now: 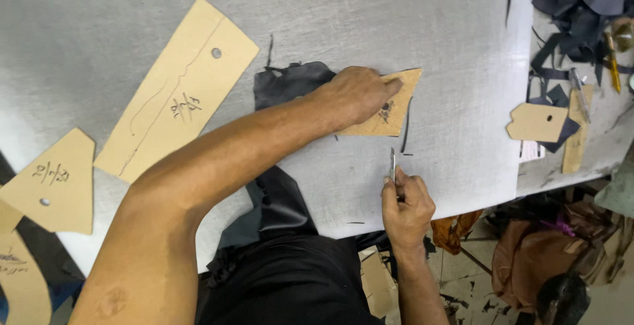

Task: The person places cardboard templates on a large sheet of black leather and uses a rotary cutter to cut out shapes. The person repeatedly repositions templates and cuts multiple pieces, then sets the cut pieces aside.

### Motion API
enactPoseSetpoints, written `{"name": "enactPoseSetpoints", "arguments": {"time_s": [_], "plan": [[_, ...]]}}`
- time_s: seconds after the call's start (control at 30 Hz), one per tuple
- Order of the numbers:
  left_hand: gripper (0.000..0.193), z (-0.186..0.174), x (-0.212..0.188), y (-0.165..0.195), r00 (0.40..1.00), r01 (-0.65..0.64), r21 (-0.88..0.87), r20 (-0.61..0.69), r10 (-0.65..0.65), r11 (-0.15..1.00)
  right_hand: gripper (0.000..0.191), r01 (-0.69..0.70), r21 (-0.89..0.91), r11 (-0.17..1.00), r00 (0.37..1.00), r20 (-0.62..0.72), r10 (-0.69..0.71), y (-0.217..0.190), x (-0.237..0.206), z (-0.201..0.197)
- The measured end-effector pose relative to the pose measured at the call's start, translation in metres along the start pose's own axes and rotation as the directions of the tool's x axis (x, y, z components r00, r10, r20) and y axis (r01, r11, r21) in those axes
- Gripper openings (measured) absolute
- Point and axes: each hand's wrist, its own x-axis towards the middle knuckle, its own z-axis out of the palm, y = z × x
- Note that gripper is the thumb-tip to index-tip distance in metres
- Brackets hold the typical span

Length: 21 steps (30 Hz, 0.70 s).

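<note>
Knife (392,164) in right hand (406,209) below template (389,104) edge.

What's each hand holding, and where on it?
Right hand: small knife, gripped at its handle, blade up. Left hand: holds nothing, presses flat on the cardboard template.

- Left hand (356,93) flat on a small cardboard pattern piece (389,110), pressing it onto black leather (290,81) on the grey worktop (396,15).
- Right hand (406,209) closed round a thin metal knife (392,165), blade up, just below the pattern's lower edge.
- Long cardboard template (178,91) and a smaller holed one (56,183) lie left.
- Leather scraps (581,8) piled at the far right.
</note>
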Motion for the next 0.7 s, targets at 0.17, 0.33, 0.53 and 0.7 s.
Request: {"name": "enactPoseSetpoints", "arguments": {"time_s": [0.17, 0.33, 0.53, 0.7], "plan": [[0.032, -0.016, 0.014, -0.028, 0.984, -0.178, 0.215, 0.056, 0.169, 0.96, 0.02, -0.059, 0.281, 0.958, 0.996, 0.087, 0.036, -0.054, 0.02, 0.066], [0.03, -0.017, 0.019, -0.04, 0.961, -0.261, 0.241, 0.152, 0.23, 0.935, 0.015, -0.016, 0.287, 0.958, 0.999, 0.049, 0.002, -0.088, 0.056, 0.113], [0.039, -0.011, 0.025, -0.04, 0.961, -0.258, 0.195, 0.15, 0.232, 0.946, 0.011, 0.037, 0.01, 0.999, 0.997, 0.06, -0.038, -0.092, 0.061, 0.124], [0.046, -0.004, 0.027, -0.033, 0.965, -0.233, 0.261, 0.182, 0.19, 0.937, 0.007, 0.082, -0.044, 0.996, 0.996, 0.033, -0.081, -0.096, 0.052, 0.122]]}}
